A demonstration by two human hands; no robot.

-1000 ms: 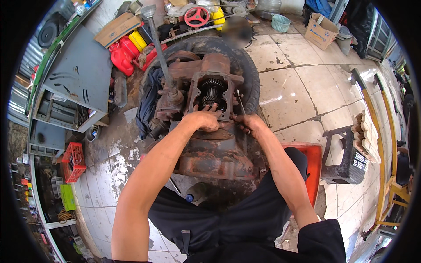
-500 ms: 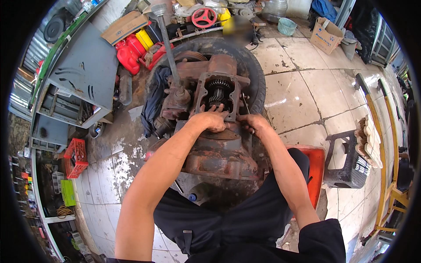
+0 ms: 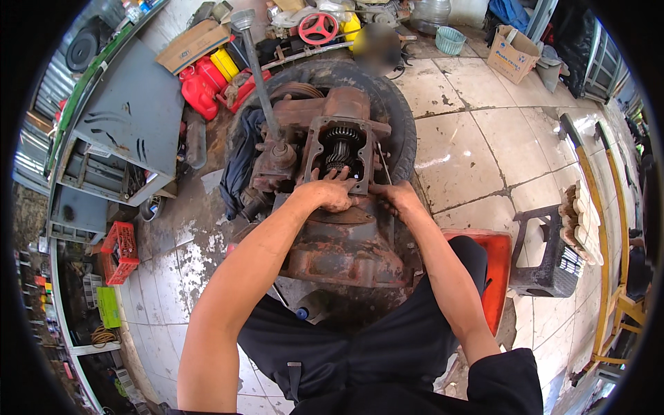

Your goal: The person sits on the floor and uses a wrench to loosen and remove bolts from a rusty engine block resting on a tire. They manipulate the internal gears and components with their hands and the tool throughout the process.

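**Left hand (image 3: 329,194) and right hand (image 3: 398,196) at a rust-brown, cast-metal gearbox housing (image 3: 346,256)**

At far left, a lime-green rectangular box (image 3: 108,306) and a red slatted plastic crate (image 3: 123,252) sit below a boxy, scuffed grey metal cabinet (image 3: 131,114). Next come red plastic jugs (image 3: 199,100), a crumpled dark cloth (image 3: 236,166) and a long grey metal lever (image 3: 256,76) rising from the side of the housing.

The housing lies at centre, in front of the person's knees, its rectangular opening facing up. The left hand reaches over the opening's near edge, fingers spread and slightly bent, tips beside toothed, dark steel gears (image 3: 339,149); whether they touch cannot be told. At the opening's near right corner, the right hand's fingers are curled just below a slim, straight metal rod (image 3: 383,166); whether they have hold of it cannot be told. A broad black rubber tyre (image 3: 402,121) curves around the housing's far end.

Farther right are a mint-green plastic basket (image 3: 450,40), a red-orange plastic tray (image 3: 499,266) beside the person's right leg, an open brown cardboard box (image 3: 513,59) and a black plastic stool (image 3: 550,273).
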